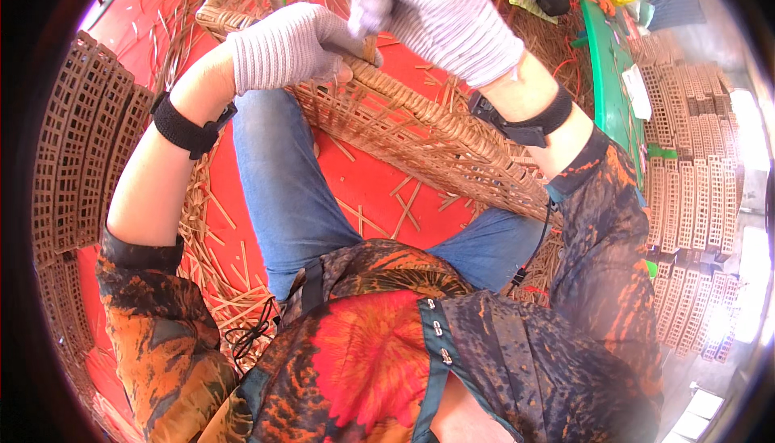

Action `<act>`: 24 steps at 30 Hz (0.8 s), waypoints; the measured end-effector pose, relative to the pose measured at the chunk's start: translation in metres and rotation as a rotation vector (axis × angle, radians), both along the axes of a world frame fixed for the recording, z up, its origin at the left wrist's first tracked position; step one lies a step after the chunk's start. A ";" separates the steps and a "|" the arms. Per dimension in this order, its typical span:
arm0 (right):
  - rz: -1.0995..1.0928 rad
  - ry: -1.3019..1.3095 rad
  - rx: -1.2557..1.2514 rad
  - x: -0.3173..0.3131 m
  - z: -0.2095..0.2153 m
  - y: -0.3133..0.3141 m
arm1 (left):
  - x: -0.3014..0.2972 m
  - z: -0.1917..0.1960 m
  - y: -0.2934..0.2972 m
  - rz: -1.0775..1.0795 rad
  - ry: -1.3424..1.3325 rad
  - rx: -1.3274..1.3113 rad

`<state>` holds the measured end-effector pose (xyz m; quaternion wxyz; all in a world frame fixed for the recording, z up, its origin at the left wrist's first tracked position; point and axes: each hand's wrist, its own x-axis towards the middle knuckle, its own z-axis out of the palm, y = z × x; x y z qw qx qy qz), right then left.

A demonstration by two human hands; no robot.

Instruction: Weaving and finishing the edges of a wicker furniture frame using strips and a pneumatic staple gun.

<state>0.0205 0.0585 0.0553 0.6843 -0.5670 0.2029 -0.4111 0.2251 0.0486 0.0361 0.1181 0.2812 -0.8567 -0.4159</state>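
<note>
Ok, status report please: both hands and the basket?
Left hand gripping woven basket rim. Right hand closed just above rim. Loose cane strips litter red floor.

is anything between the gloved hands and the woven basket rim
Nothing visible. The left hand rests directly on the woven basket rim, and the right hand grips something just above it; what it holds is hidden by the glove.

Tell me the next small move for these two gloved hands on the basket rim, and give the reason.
Probably pull the strand in the right hand tight against the basket rim. The left hand presses on the rim right beside it, bracing it, while the right is closed and raised just above that spot. What it grips is partly hidden, so this is a guess.
</note>
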 end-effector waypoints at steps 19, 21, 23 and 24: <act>-0.275 1.381 -1.167 -0.047 0.032 0.026 | -0.036 -0.027 -0.060 0.006 -0.033 -0.009; -0.311 1.466 -1.262 -0.048 0.029 0.021 | -0.043 -0.024 -0.068 0.014 -0.066 0.010; -0.315 1.553 -1.305 -0.046 0.028 0.018 | -0.046 -0.019 -0.074 0.016 -0.097 0.007; -0.320 1.589 -1.306 -0.047 0.026 0.020 | -0.050 -0.018 -0.074 0.009 -0.108 -0.006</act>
